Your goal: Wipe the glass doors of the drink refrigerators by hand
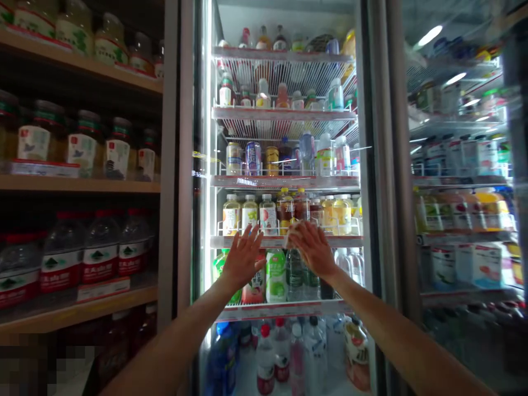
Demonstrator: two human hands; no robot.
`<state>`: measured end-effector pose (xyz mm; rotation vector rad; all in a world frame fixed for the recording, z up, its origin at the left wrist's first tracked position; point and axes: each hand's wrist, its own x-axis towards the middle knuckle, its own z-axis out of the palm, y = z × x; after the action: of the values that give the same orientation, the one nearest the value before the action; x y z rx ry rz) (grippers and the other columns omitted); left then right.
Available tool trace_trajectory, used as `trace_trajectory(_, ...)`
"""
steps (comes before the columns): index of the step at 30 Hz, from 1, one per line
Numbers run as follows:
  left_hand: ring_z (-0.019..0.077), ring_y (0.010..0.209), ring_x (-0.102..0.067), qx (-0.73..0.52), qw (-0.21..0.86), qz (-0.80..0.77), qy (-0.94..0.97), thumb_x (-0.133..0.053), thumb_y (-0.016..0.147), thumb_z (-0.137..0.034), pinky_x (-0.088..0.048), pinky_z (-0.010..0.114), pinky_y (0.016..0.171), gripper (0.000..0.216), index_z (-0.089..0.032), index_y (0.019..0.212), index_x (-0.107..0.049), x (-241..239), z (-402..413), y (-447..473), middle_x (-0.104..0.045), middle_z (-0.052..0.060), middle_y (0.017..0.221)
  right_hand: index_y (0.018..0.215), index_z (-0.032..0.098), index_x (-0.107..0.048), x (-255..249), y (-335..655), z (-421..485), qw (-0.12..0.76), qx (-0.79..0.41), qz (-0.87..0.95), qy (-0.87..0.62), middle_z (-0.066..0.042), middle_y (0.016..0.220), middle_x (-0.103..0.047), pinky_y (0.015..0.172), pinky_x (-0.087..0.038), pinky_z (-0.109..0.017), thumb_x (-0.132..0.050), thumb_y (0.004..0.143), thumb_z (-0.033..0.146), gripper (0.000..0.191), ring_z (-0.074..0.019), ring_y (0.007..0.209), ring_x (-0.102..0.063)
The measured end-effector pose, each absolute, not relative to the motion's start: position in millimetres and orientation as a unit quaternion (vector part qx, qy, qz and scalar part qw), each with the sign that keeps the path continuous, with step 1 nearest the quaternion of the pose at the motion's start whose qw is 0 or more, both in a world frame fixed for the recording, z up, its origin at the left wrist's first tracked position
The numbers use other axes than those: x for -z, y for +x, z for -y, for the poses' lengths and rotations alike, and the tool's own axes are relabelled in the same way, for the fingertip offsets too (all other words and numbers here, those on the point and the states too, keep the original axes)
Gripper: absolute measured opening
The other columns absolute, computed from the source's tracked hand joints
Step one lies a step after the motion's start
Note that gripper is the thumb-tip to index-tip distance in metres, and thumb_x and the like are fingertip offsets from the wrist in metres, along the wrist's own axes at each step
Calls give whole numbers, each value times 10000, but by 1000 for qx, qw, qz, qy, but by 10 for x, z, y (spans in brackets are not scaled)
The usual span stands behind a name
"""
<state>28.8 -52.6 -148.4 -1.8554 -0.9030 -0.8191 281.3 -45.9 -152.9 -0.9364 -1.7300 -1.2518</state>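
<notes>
— What surrounds the glass door [284, 88]?
— Wooden shelves [78, 187] of jars and water bottles to its left, a second cooler [457, 181] to its right, and rows of drink bottles [268, 214] behind it.
— And the door?
— Upright, long axis vertical, facing the person. The left hand [241, 258] is flat on it with fingers spread. The right hand [313, 247] is flat too, with something pale and blurred at its fingertips.

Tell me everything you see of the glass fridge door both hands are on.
The tall clear glass fridge door stands upright, apparently shut, in a grey metal frame, with faint reflections near its left edge. Through it show white wire shelves of bottles. The left hand lies flat on the pane, fingers spread; the right hand presses a small pale cloth against it at mid-height.
</notes>
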Motion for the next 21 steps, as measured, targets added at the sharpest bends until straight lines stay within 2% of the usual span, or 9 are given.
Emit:
trace_trajectory(3, 271, 1375, -204, 338, 442, 362, -748, -470, 838, -458, -196, 477, 1108, 624, -154, 1368, -346, 1571, 508, 424, -306, 122, 1457, 1290, 205, -484, 1641, 2975, 504, 488, 473, 580, -449, -125, 1480, -269, 1058, -246, -545, -446, 841, 190, 451, -305, 1387, -150)
trace_trajectory(4, 271, 1373, -209, 341, 441, 359, -748, -469, 839, -457, -203, 476, 1105, 619, -153, 1366, -352, 1597, 504, 475, -311, 119, 1455, 1279, 209, -497, 1688, 3024, 523, 476, 476, 593, -442, -123, 1477, -279, 1062, -250, -533, -450, 837, 182, 445, -301, 1386, -158)
trace_trajectory(7, 272, 1364, -238, 340, 443, 338, -758, -480, 830, -473, -214, 471, 1102, 618, -158, 1352, -376, 1678, 501, 624, -325, 105, 1450, 1232, 295, -532, 1819, 3197, 565, 352, 498, 708, -357, -56, 1426, -389, 1078, -268, -477, -455, 828, 153, 435, -241, 1374, -222)
trace_trajectory(8, 272, 1361, -245, 337, 442, 331, -762, -486, 826, -480, -217, 470, 1102, 620, -161, 1347, -385, 1709, 501, 671, -327, 101, 1449, 1228, 308, -532, 1845, 3271, 568, 339, 499, 716, -351, -47, 1413, -408, 1076, -275, -478, -449, 831, 150, 436, -234, 1369, -237)
trace_trajectory(13, 262, 1353, -268, 337, 434, 312, -775, -518, 803, -496, -242, 447, 1096, 634, -177, 1337, -401, 1935, 482, 877, -347, 102, 1439, 1287, 206, -483, 2043, 3589, 565, 532, 466, 514, -486, -138, 1478, -261, 1015, -308, -585, -397, 856, 178, 441, -316, 1372, -197)
trace_trajectory(15, 257, 1355, -265, 331, 434, 299, -783, -527, 796, -498, -230, 449, 1103, 639, -183, 1337, -401, 2049, 470, 947, -361, 101, 1432, 1254, 227, -519, 2264, 3648, 601, 500, 464, 562, -468, -112, 1474, -279, 1029, -327, -557, -414, 842, 157, 431, -306, 1371, -207)
trace_trajectory(18, 251, 1362, -247, 315, 436, 282, -795, -527, 794, -502, -194, 453, 1119, 647, -180, 1340, -398, 2192, 465, 1041, -367, 98, 1430, 1187, 312, -563, 2546, 3762, 671, 386, 468, 680, -413, -40, 1402, -407, 1047, -353, -498, -434, 820, 111, 438, -257, 1355, -268)
trace_trajectory(19, 251, 1363, -246, 311, 436, 279, -797, -524, 796, -502, -186, 455, 1122, 645, -177, 1340, -398, 2227, 469, 1071, -368, 97, 1429, 1191, 311, -558, 2585, 3815, 683, 387, 467, 672, -424, -45, 1388, -421, 1040, -359, -506, -429, 823, 110, 439, -260, 1350, -278)
trace_trajectory(21, 255, 1360, -252, 309, 434, 281, -799, -513, 805, -499, -178, 465, 1124, 634, -175, 1338, -403, 2290, 482, 1129, -371, 95, 1427, 1242, 256, -518, 2616, 3908, 682, 451, 459, 597, -480, -102, 1411, -377, 1014, -366, -547, -410, 838, 129, 437, -296, 1348, -269)
